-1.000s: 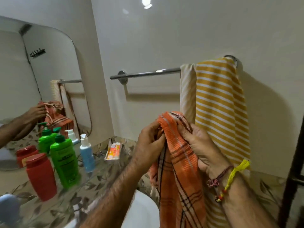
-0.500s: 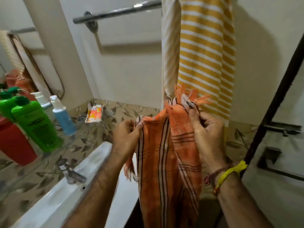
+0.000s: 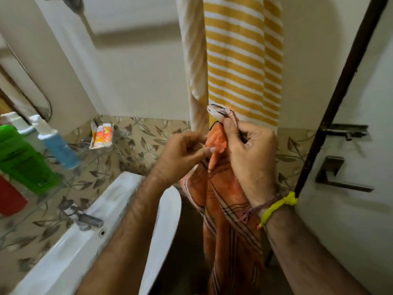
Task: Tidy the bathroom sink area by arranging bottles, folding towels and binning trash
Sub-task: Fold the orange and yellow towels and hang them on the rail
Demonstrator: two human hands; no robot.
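Two hands pinch orange towel point(image 3: 231, 220): left hand point(image 3: 180, 154), right hand point(image 3: 248, 154) | yellow striped towel point(image 3: 244, 60) behind | sink point(image 3: 85, 237) left

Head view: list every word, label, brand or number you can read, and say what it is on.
None can be read.
green bottle: dark print on its front, too blurred to read.
blue bottle: faint label, too blurred.
orange and white packet on the glass shelf: printed, too small to read.
Orange towel and yellow striped towel: no text.
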